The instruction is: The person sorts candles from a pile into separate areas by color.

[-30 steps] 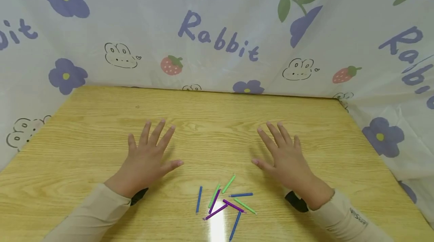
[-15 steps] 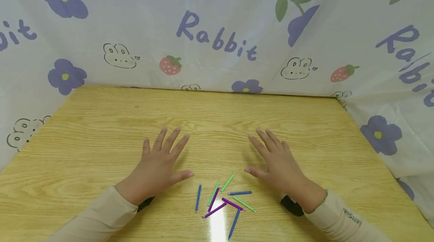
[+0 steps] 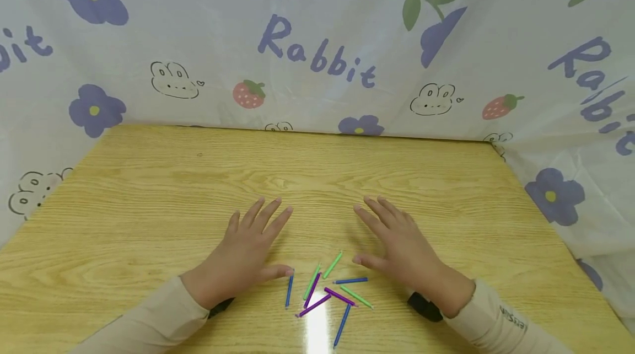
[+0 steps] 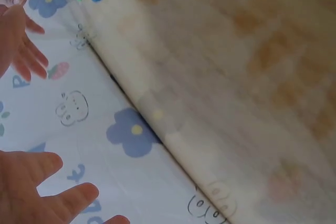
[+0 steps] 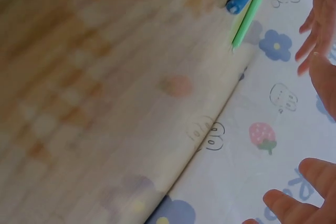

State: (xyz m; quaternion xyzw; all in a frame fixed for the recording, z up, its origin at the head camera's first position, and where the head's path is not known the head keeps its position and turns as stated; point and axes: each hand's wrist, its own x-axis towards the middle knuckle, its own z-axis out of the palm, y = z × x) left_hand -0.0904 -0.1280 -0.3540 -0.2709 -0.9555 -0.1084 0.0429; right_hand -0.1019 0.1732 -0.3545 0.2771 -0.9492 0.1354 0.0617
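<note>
Thin birthday candles with short pale wicks lie loosely scattered near the front of the table: three blue, three green and three purple. My left hand [image 3: 243,252] is held palm down with fingers spread, its thumb tip overlapping the end of the leftmost blue candle [image 3: 289,292] in the head view. Opposite it, my right hand [image 3: 404,246] has its fingers extended too, its thumb just beyond a blue candle [image 3: 351,280] and a green candle [image 3: 333,264]. Purple candles [image 3: 339,296] lie in the middle of the group, some overlapping. Neither hand holds anything.
The wooden table [image 3: 198,177] has a glossy top, with a bright reflection near its front. A white curtain [image 3: 317,6] printed with flowers, strawberries and rabbits closes off the back and sides. Dark straps [image 3: 424,307] sit at the wrists.
Both hands have moved inward and a little toward the front, closing the gap between them around the candles. The candles lie as before.
</note>
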